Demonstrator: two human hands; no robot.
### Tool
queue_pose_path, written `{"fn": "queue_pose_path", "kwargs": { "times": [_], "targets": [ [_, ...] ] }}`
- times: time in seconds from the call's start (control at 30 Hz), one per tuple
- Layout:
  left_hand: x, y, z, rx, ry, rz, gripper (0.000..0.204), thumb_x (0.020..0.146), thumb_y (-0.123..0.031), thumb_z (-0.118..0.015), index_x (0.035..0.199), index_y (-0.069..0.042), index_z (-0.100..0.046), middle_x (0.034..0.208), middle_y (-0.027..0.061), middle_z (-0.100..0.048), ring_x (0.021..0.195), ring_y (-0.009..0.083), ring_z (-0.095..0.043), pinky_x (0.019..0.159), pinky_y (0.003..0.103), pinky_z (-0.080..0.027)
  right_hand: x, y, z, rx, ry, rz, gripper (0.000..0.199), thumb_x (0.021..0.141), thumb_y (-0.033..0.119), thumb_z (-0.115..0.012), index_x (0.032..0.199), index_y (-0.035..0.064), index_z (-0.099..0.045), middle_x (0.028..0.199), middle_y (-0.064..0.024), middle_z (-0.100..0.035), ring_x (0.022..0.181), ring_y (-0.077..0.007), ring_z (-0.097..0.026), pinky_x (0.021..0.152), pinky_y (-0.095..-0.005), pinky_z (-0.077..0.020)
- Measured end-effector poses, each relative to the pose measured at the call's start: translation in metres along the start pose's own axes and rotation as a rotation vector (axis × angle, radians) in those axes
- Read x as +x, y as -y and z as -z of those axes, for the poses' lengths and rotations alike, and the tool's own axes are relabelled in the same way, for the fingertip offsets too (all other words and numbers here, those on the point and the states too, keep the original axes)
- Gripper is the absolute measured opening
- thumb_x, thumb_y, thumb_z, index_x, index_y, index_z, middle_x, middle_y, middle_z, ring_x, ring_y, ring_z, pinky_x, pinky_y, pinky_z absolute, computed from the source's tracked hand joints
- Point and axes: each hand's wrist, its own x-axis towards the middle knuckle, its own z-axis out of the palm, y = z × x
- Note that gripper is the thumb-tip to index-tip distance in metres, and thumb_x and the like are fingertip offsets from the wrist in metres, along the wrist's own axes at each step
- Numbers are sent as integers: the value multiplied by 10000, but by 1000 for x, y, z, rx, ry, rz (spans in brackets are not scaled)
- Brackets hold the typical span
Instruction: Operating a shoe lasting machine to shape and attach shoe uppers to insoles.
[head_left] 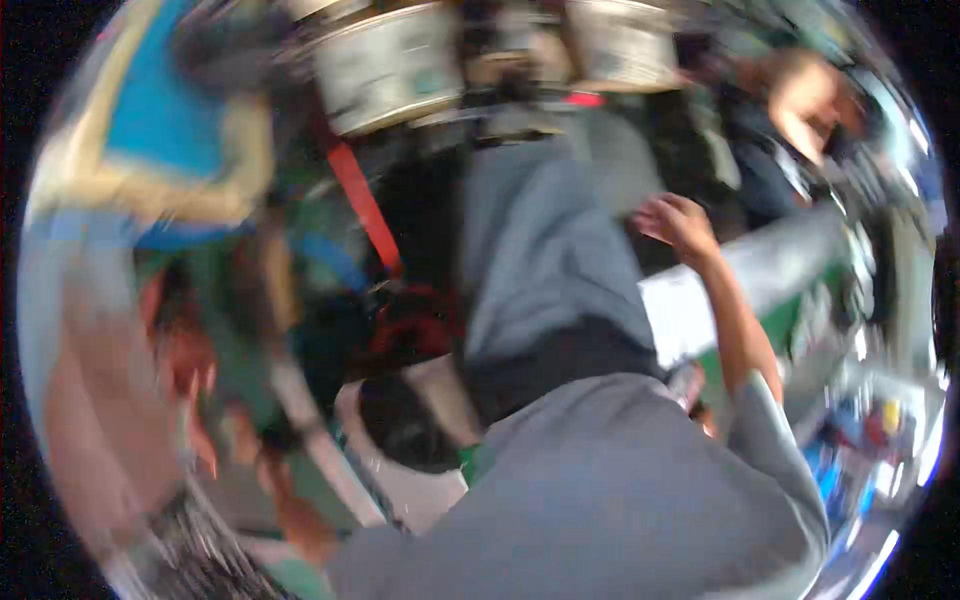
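The whole view is smeared by motion. My right hand [676,226] hangs in the air to the right of my grey trousers [540,240], its fingers loosely bent and apart, with nothing visible in them. A white sheet-like patch [678,315] lies beside that forearm. My left arm reaches out at the lower left; its hand [250,440] is blurred, and its fingers cannot be made out. Nearest to it are some reddish-brown shapes [190,370] whose kind I cannot tell.
Two whitish buckets or boxes [390,70] stand at the far side. A red strap [362,205] hangs left of my legs. A blue panel with a tan frame [165,120] fills the far left. Another person [800,120] is at the far right, near a long grey surface [785,260].
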Motion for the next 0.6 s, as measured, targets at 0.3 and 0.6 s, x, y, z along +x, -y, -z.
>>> {"fn": "queue_pose_path", "kwargs": {
  "times": [0.3, 0.6],
  "targets": [
    [232, -240, -237, -420, 379, 109, 512, 1052, -143, -635, 1534, 3, -545, 1267, 239, -733, 1138, 372, -726, 992, 398, -606, -182, -71, 278, -514, -868, 117, 442, 1044, 209, -678, 1366, -93, -671, 1283, -196, -766, 1130, -249, -757, 974, -358, -596],
    [155, -704, -248, -895, 688, -361, 385, 1147, -168, -547, 1407, 103, -634, 1229, 229, -747, 1095, 292, -756, 974, 373, -631, -404, -284, 140, -221, -885, -333, 594, 1014, 410, -749, 1424, -7, -644, 1151, -135, -764, 999, -231, -745, 875, -422, -604]
  ]
}}
